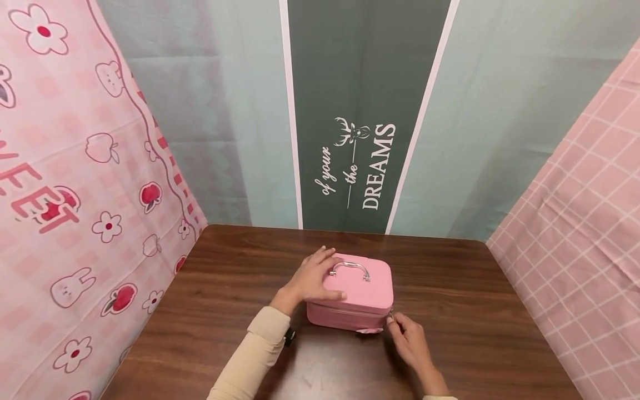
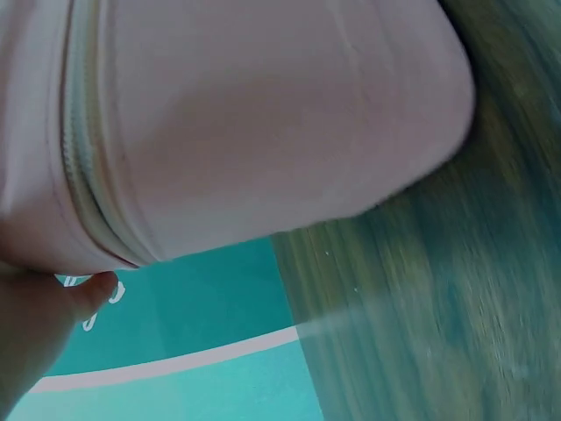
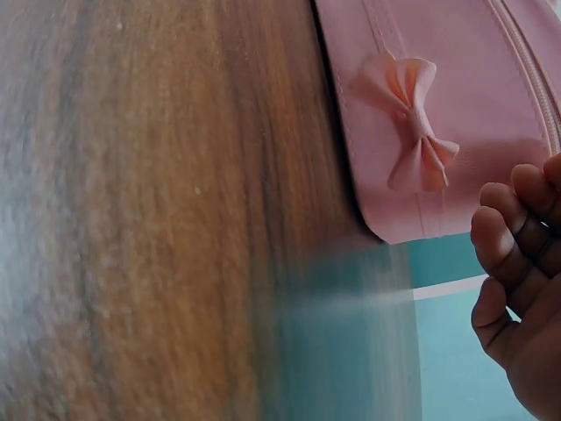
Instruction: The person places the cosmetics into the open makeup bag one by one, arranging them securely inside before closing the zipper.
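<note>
A pink box-shaped case (image 1: 367, 291) stands on the table, its lid topped by a silver arched handle (image 1: 354, 265). My left hand (image 1: 316, 276) rests spread on the lid's left side, thumb along the front edge, fingers beside the handle. At the case's front right corner, my right hand (image 1: 411, 340) pinches the metal zipper pull (image 1: 391, 313) with curled fingers. A zipper (image 2: 81, 132) runs round the case just below the lid. Low on the front sits a pink bow (image 3: 412, 123). The right wrist view cuts off the fingertips at the pull.
The dark wood table (image 1: 225, 278) has a shiny patch near the front. Behind it hangs a blue-green cloth (image 1: 250, 111) with a dark lettered panel. Pink printed cloth (image 1: 125, 166) borders the left, and pink checked cloth (image 1: 590, 250) the right.
</note>
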A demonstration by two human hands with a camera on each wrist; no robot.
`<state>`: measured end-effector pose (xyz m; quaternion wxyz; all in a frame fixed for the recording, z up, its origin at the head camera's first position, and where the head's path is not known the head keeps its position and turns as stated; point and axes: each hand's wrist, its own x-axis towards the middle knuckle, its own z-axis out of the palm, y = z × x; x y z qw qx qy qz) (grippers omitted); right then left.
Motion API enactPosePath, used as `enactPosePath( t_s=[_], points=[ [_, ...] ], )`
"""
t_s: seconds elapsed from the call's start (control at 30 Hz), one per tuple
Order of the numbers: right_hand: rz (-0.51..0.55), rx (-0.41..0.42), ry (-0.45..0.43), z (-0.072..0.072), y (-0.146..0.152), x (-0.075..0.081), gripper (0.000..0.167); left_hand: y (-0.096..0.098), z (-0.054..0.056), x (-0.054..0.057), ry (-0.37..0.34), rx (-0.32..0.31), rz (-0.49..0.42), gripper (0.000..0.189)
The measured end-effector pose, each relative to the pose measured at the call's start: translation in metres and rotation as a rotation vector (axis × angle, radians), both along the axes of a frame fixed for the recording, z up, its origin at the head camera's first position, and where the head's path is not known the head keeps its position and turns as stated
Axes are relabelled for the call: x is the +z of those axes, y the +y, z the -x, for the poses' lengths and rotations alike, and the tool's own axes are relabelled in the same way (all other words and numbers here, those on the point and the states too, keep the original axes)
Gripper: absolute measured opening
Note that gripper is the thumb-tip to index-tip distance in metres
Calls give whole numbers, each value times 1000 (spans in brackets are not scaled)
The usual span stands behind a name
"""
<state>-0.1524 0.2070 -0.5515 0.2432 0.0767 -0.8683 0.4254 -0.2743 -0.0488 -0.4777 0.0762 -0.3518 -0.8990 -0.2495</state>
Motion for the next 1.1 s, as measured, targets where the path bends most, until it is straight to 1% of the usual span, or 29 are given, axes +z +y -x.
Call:
enactPosePath(
  t_s=[0.07, 0.13, 0.2, 0.3, 0.43, 0.53, 0.63, 0.8, 0.93, 1.1],
  points=[
    [2, -1, 1, 1, -1, 0, 36, -1, 0, 0, 5, -13, 33, 86],
    [2, -3, -1, 1, -2, -1, 36, -1, -1, 1, 9, -14, 61, 94],
    [0, -8, 0, 1, -2, -2, 36, 0, -1, 0, 11, -8, 69, 99],
    [-12, -15, 13, 1, -3, -3, 37, 0, -3, -1, 17, 6, 73, 102],
    [-17, -25, 39, -1, -2, -3, 36, 2, -6, -1, 33, 41, 72, 97],
    [-22, -29, 48, 1, 0, 1, 33, 6, -8, 1, 54, 90, 85, 96],
    [-37, -24, 42, 4, 3, 5, 33, 10, -11, 2, 67, 143, 97, 97],
    [-53, 4, 52, 8, 3, 3, 36, 18, -18, 0, 47, 233, 110, 96],
    [-64, 4, 66, 10, 1, 2, 35, 25, -26, -1, 35, 319, 113, 96],
    [-74, 4, 103, 15, -3, 0, 30, 35, -38, -1, 40, 433, 87, 98]
  ],
)
